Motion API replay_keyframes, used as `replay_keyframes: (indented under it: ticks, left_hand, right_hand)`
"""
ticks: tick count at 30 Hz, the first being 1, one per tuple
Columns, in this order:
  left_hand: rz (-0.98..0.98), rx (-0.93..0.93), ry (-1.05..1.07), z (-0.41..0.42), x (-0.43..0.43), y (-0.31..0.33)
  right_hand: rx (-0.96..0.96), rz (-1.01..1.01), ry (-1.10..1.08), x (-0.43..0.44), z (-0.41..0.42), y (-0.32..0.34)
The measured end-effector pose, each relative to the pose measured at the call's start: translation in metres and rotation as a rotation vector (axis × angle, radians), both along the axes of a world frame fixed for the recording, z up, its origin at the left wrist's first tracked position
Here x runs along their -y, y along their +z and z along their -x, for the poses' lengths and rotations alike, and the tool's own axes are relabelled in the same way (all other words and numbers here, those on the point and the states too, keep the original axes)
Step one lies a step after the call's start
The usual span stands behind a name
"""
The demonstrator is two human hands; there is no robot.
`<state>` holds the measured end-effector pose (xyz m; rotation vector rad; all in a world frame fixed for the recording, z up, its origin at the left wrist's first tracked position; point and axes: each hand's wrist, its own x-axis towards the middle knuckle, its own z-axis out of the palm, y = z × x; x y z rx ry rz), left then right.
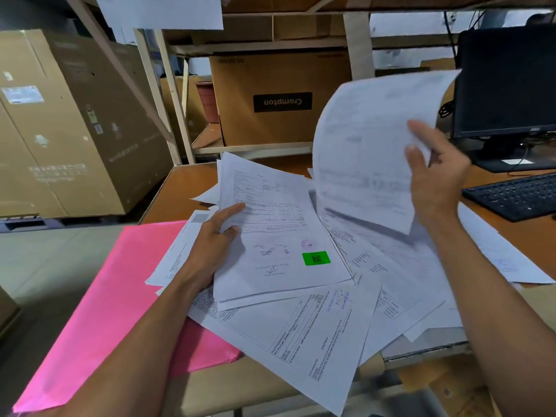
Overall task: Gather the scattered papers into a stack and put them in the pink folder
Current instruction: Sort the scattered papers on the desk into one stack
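Brown cardboard boxes [279,97] on pale shelving stand behind the orange-brown wooden counter [180,188], and a black computer monitor [508,82] and black keyboard [514,195] take up its far right. A strip of counter by the far left edge lies bare. The flat bright pink folder [114,296] lies closed at the near left. Scattered white printed papers [316,335] fan across the middle and overlap the folder's right side. Some jut past the near edge, and others reach close to the keyboard. The left hand [216,245] grips a small stack of white sheets [276,236] by its left edge, thumb on top, just above the spread (the top sheet bears a green square sticker [316,258]). The right hand [436,176], raised and well apart from the left, pinches a single curled white sheet [367,152] by its right edge. That sheet is blurred, and its lower edge hangs near the papers below.
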<state>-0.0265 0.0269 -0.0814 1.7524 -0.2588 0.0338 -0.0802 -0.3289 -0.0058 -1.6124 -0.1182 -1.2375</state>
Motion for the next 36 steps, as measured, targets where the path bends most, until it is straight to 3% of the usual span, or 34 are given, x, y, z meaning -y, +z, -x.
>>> replay_keyframes:
  ticks: [2, 4, 5, 6, 8, 11, 16, 20, 25, 31, 36]
  left_hand:
    - [-0.003, -0.008, 0.006, -0.001, 0.001, 0.0]
    - [-0.002, -0.031, 0.008, -0.001, 0.001, 0.0]
    - [0.001, -0.039, 0.009, 0.0, 0.001, 0.001]
    - [0.003, -0.041, 0.008, 0.002, 0.001, 0.002]
    - [0.006, -0.04, 0.009, 0.002, 0.001, 0.003]
    - [0.036, -0.024, 0.025, 0.004, 0.003, 0.004]
    - [0.231, -0.102, -0.013, 0.014, 0.009, 0.013]
    - [0.185, -0.061, -0.074, 0.014, 0.004, 0.013]
    - [0.225, 0.015, -0.018, 0.014, 0.001, 0.016]
    - [0.294, 0.121, 0.114, 0.007, -0.008, 0.019]
    - [0.422, 0.075, 0.247, 0.012, -0.012, 0.031]
  right_hand:
    - [0.092, -0.252, 0.252, -0.003, 0.0, 0.016]
    - [0.007, -0.538, 0.539, -0.005, -0.009, 0.02]
    - [-0.096, -0.591, 0.578, -0.006, -0.016, 0.016]
    - [-0.243, -0.535, 0.529, -0.008, -0.021, 0.008]
    - [-0.546, -0.204, 0.307, -0.014, -0.029, -0.018]
    - [-0.776, -0.027, 0.332, -0.037, -0.028, -0.044]
    - [-0.764, 0.127, 0.342, -0.067, -0.022, -0.042]
    - [-0.769, 0.215, 0.327, -0.087, -0.023, -0.036]
    - [-0.797, 0.009, 0.433, -0.088, -0.023, -0.032]
    - [-0.766, 0.138, 0.286, -0.058, -0.008, -0.032]
    - [-0.806, 0.358, 0.099, -0.04, 0.014, -0.034]
